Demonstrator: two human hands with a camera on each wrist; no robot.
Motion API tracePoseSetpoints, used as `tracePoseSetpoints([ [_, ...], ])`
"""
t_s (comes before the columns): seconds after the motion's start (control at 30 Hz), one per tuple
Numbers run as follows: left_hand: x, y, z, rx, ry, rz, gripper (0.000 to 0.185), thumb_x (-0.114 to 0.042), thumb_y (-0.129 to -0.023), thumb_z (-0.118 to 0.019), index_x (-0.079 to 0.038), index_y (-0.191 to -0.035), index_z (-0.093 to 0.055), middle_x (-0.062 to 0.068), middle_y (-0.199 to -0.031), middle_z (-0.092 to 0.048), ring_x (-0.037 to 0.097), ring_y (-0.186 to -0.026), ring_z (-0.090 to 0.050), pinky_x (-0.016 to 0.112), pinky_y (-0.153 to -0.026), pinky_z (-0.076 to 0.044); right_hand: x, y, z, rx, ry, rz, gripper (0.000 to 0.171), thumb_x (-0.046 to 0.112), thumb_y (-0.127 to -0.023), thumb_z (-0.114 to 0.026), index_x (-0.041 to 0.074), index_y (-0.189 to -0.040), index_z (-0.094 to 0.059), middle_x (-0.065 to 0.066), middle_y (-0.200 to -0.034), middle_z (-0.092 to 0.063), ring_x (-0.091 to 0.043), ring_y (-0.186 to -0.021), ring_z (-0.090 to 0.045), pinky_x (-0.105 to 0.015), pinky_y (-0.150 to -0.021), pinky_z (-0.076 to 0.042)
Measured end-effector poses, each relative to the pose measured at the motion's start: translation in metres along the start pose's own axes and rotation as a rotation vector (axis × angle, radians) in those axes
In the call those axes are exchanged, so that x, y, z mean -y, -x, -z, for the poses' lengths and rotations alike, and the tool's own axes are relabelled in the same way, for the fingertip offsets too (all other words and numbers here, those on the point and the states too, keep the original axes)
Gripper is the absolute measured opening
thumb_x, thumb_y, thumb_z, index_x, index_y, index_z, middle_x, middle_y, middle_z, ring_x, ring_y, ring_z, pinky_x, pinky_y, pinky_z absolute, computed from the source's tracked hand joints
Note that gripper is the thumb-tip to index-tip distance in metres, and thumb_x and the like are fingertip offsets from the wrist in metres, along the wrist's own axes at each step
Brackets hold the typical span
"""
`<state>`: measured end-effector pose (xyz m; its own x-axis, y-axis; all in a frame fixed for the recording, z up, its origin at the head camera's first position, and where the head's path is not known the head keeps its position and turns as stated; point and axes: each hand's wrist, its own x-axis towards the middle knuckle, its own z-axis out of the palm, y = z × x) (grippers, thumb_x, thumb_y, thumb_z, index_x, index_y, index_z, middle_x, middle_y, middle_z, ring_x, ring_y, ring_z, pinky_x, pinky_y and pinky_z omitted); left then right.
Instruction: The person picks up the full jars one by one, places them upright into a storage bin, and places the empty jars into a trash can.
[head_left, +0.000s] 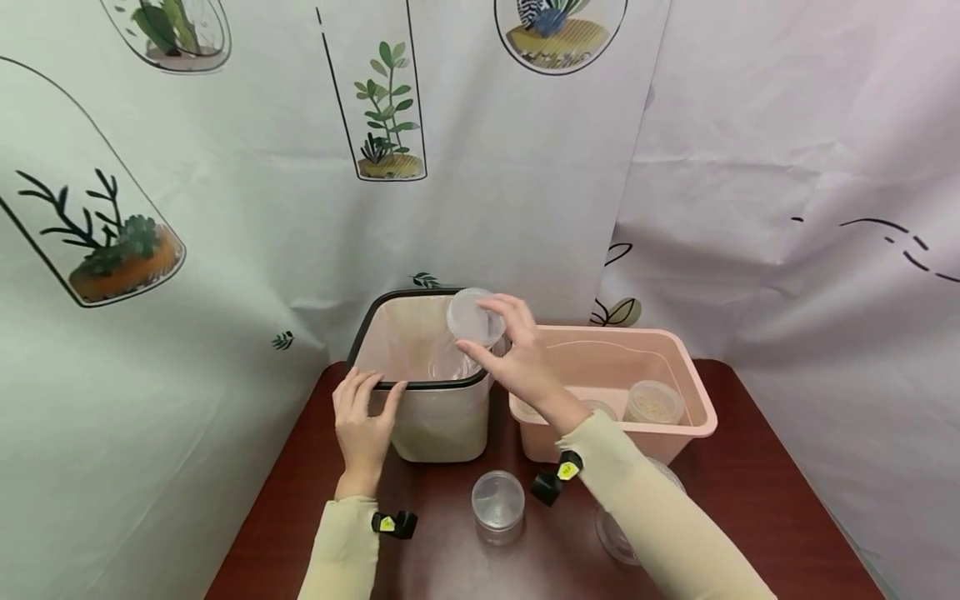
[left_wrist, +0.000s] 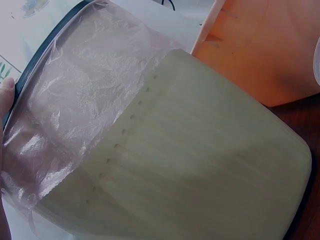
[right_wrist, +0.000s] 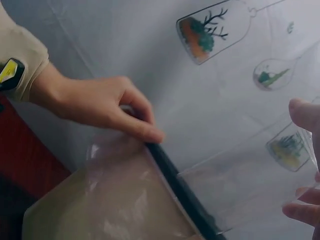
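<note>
A trash bin (head_left: 442, 425) with a black rim and a thin plastic liner (left_wrist: 95, 75) stands on the table. My left hand (head_left: 360, 421) grips its near rim, fingers over the edge, thumb beside them. Over the bin's right side, my right hand (head_left: 525, 362) holds a clear plastic jar (head_left: 468, 317) between thumb and fingers. The jar is tipped, its whitish round end up and its clear wall reaching down towards the bin's inside. In the right wrist view, the left hand (right_wrist: 110, 107) pinches the rim, and the see-through jar (right_wrist: 240, 175) crosses above it.
To the bin's right is a pink rectangular tub (head_left: 693, 392). Inside it sits a clear jar (head_left: 654, 402) of pale grains, with another container partly hidden by the right wrist. A clear jar (head_left: 498, 508) stands in front; another clear container (head_left: 615, 537) lies under the right sleeve.
</note>
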<state>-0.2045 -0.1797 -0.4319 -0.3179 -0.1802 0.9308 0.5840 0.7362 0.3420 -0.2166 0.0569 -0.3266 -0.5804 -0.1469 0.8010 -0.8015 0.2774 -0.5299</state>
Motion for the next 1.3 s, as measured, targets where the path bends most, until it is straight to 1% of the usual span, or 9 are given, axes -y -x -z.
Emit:
tracePoseSetpoints([
  [0.07, 0.000, 0.000, 0.000, 0.002, 0.001, 0.000, 0.032, -0.012, -0.067, -0.083, 0.005, -0.091, -0.069, 0.020, -0.093, -0.064, 0.044, -0.107, -0.053, 0.049, -0.095, -0.038, -0.005, 0.002, -0.006, 0.044, -0.003, -0.030, 0.054, 0.015, -0.073, -0.081, 0.006, -0.120, -0.056, -0.015, -0.124, -0.045, -0.026, -0.105, -0.050, -0.034, -0.069, -0.050],
  [0.3, 0.002, 0.002, 0.000, 0.007, -0.007, -0.013, 0.035, -0.023, -0.075, -0.079, 0.006, -0.091, -0.068, 0.020, -0.092, -0.064, 0.045, -0.105, -0.053, 0.047, -0.097, -0.037, -0.017, 0.008, -0.019, 0.150, 0.023, -0.070, 0.054, 0.018, -0.073, -0.081, 0.008, -0.120, -0.057, -0.014, -0.125, -0.045, -0.026, -0.116, -0.044, -0.040, -0.088, -0.045],
  [0.53, 0.004, 0.003, 0.001, 0.008, -0.019, -0.005, 0.039, -0.030, -0.078, -0.076, 0.006, -0.090, -0.068, 0.020, -0.092, -0.064, 0.044, -0.106, -0.052, 0.047, -0.098, -0.036, -0.030, 0.016, -0.030, 0.255, 0.103, -0.113, 0.052, 0.025, -0.074, -0.079, 0.010, -0.119, -0.058, -0.013, -0.122, -0.047, -0.026, -0.107, -0.050, -0.037, -0.083, -0.047],
  [0.73, 0.004, 0.002, -0.001, -0.005, -0.005, -0.017, 0.037, -0.028, -0.078, -0.076, 0.006, -0.091, -0.068, 0.020, -0.092, -0.064, 0.045, -0.106, -0.052, 0.049, -0.097, -0.036, -0.033, 0.018, -0.034, 0.329, 0.195, -0.118, 0.050, 0.028, -0.077, -0.077, 0.010, -0.120, -0.059, -0.019, -0.127, -0.046, -0.032, -0.116, -0.043, -0.045, -0.089, -0.044],
  [0.9, 0.003, 0.002, -0.002, -0.013, 0.004, -0.022, 0.035, -0.026, -0.078, -0.077, 0.005, -0.091, -0.068, 0.020, -0.093, -0.064, 0.044, -0.107, -0.052, 0.052, -0.096, -0.036, -0.035, 0.020, -0.034, 0.395, 0.224, -0.152, 0.049, 0.027, -0.081, -0.072, 0.008, -0.124, -0.057, -0.023, -0.132, -0.042, -0.035, -0.123, -0.036, -0.051, -0.094, -0.039],
  [1.0, 0.003, 0.002, -0.003, -0.010, 0.003, -0.018, 0.036, -0.027, -0.078, -0.076, 0.005, -0.091, -0.068, 0.020, -0.093, -0.064, 0.044, -0.107, -0.052, 0.051, -0.096, -0.036, -0.035, 0.021, -0.034, 0.404, 0.216, -0.154, 0.048, 0.024, -0.083, -0.071, 0.006, -0.125, -0.056, -0.022, -0.132, -0.042, -0.033, -0.125, -0.034, -0.051, -0.098, -0.035],
  [1.1, 0.004, 0.002, -0.004, -0.011, 0.007, -0.014, 0.037, -0.028, -0.078, -0.076, 0.006, -0.090, -0.068, 0.020, -0.093, -0.064, 0.045, -0.107, -0.052, 0.051, -0.097, -0.035, -0.035, 0.023, -0.033, 0.381, 0.200, -0.129, 0.045, 0.020, -0.083, -0.070, 0.004, -0.123, -0.057, -0.019, -0.130, -0.044, -0.032, -0.124, -0.035, -0.050, -0.098, -0.034],
  [1.23, 0.005, 0.002, -0.004, -0.018, 0.010, -0.014, 0.037, -0.028, -0.078, -0.076, 0.006, -0.090, -0.068, 0.020, -0.092, -0.064, 0.046, -0.106, -0.052, 0.049, -0.097, -0.035, -0.035, 0.025, -0.032, 0.330, 0.170, -0.061, 0.039, 0.016, -0.082, -0.071, 0.003, -0.117, -0.060, -0.019, -0.126, -0.047, -0.033, -0.120, -0.039, -0.050, -0.097, -0.035],
  [1.3, 0.006, 0.002, -0.004, -0.022, 0.012, -0.014, 0.037, -0.028, -0.078, -0.076, 0.006, -0.090, -0.068, 0.020, -0.092, -0.064, 0.046, -0.106, -0.052, 0.048, -0.098, -0.036, -0.034, 0.026, -0.030, 0.306, 0.158, -0.038, 0.036, 0.015, -0.083, -0.071, 0.003, -0.115, -0.061, -0.018, -0.125, -0.049, -0.032, -0.118, -0.042, -0.047, -0.093, -0.039],
])
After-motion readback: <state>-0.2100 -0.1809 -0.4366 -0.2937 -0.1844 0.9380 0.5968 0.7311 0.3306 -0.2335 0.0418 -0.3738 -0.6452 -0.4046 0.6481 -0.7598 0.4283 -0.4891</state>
